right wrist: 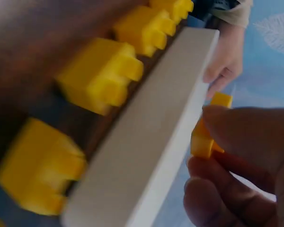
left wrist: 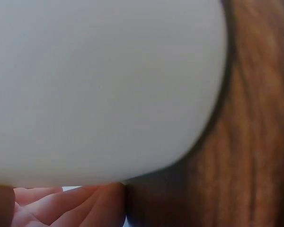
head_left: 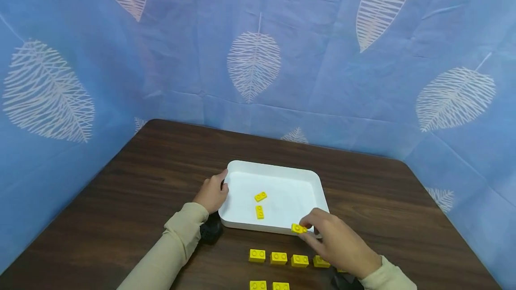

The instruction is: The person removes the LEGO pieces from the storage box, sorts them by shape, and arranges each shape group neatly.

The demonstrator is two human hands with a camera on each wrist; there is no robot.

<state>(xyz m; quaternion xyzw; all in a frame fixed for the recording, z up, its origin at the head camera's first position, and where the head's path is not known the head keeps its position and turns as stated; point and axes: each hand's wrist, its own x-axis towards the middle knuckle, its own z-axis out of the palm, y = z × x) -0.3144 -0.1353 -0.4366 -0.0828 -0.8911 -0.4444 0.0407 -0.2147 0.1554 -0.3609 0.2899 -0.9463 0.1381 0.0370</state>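
Observation:
My right hand (head_left: 340, 240) pinches a yellow two-stud toy brick (head_left: 297, 228) between thumb and fingertips, over the front right rim of a white tray (head_left: 290, 191). The right wrist view shows the pinched brick (right wrist: 202, 137) just past the tray wall (right wrist: 151, 137). At the tray's left side my left hand (head_left: 211, 194) grips the rim, with its wrist low over the table. Two yellow bricks lie inside: an upper one (head_left: 260, 196) turned at a slant and a lower one (head_left: 260, 212). The tray's outer wall (left wrist: 104, 94) hides much of the left hand in the left wrist view.
In front of the tray stands a row of several yellow bricks (head_left: 278, 258), its right end partly hidden by the right hand. Nearer the bottom edge are two more bricks (head_left: 258, 285). Behind the dark wooden table (head_left: 133, 209) hangs a blue leaf-patterned curtain (head_left: 306, 79).

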